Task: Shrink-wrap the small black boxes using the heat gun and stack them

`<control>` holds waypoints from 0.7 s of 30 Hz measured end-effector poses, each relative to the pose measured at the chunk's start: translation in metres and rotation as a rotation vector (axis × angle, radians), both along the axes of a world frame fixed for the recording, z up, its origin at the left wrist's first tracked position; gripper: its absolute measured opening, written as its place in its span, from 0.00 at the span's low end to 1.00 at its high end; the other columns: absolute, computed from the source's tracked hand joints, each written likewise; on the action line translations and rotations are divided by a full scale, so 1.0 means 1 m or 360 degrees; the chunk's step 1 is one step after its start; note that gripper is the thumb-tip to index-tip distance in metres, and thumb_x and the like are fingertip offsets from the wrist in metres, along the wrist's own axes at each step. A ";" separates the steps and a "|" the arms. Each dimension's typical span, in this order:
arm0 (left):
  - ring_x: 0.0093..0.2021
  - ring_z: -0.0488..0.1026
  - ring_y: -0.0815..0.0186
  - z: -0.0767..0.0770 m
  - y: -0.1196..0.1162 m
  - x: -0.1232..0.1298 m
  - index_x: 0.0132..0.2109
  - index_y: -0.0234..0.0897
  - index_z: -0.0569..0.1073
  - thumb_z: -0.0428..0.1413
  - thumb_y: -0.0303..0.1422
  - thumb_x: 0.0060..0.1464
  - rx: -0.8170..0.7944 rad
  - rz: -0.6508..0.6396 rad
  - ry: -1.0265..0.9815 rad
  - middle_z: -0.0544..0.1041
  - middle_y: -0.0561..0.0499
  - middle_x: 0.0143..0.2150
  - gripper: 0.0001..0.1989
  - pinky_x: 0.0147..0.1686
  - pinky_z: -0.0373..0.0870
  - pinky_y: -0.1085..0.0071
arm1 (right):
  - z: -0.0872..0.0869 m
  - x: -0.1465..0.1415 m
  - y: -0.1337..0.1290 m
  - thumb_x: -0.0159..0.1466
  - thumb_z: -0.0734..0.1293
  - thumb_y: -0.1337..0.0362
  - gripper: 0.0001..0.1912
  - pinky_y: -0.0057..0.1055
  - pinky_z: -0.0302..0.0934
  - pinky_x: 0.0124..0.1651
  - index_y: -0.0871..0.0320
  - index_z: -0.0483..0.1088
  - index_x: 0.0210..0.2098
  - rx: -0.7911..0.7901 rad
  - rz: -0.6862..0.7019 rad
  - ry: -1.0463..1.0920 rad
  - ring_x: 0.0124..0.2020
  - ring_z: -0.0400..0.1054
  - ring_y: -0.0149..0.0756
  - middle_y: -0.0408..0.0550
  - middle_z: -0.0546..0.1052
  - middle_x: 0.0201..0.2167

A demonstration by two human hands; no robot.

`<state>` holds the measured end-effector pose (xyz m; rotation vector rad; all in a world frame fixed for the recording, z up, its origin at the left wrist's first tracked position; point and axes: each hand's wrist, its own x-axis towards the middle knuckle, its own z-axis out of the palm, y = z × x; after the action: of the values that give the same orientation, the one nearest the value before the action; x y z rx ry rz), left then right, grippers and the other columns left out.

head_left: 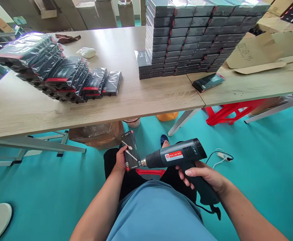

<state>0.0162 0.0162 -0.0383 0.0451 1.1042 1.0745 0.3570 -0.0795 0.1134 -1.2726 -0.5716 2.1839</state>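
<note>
Below the table edge, my left hand point(120, 158) grips a slim black box point(131, 150) with a white picture on its face. My right hand point(204, 174) is wrapped round the handle of a dark heat gun point(175, 155) that has a red and white label. The metal nozzle points left and is very close to the box's lower right side; whether they touch I cannot tell. On the table, a pile of film-wrapped boxes point(68, 75) lies at the left, and a tall stack of dark boxes point(191, 40) stands at the centre right.
The wooden table point(136, 100) spans the view. One dark box point(208, 82) lies near its edge, by an open carton point(254, 50). Beneath are a plastic-lined carton point(98, 134), a red stool point(234, 112) and table legs. A power strip point(224, 156) rests on the green floor.
</note>
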 end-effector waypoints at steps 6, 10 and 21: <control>0.51 0.79 0.42 0.011 0.000 0.006 0.51 0.40 0.77 0.57 0.50 0.49 0.0229 -0.0193 -0.0369 0.83 0.40 0.45 0.26 0.48 0.76 0.47 | -0.005 0.008 -0.005 0.54 0.77 0.59 0.21 0.26 0.67 0.28 0.61 0.80 0.44 -0.0011 -0.0087 0.0007 0.29 0.73 0.34 0.49 0.80 0.33; 0.41 0.81 0.47 0.007 0.011 0.020 0.46 0.36 0.77 0.58 0.48 0.54 0.0071 -0.0414 -0.0250 0.82 0.41 0.38 0.21 0.42 0.78 0.52 | -0.003 0.004 -0.006 0.54 0.77 0.58 0.21 0.27 0.67 0.29 0.61 0.79 0.44 0.0016 -0.0103 -0.0081 0.30 0.73 0.34 0.49 0.80 0.33; 0.23 0.69 0.67 -0.013 0.026 0.037 0.39 0.37 0.72 0.75 0.41 0.41 -0.0073 -0.0343 0.0610 0.72 0.57 0.25 0.24 0.27 0.65 0.71 | 0.004 -0.018 -0.004 0.53 0.78 0.55 0.17 0.33 0.66 0.30 0.60 0.76 0.36 0.0235 0.0251 -0.0297 0.29 0.73 0.37 0.49 0.79 0.32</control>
<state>0.0537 0.0419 -0.0516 0.3377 1.4317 0.8647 0.3393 -0.0832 0.1173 -1.4011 -0.9189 2.1146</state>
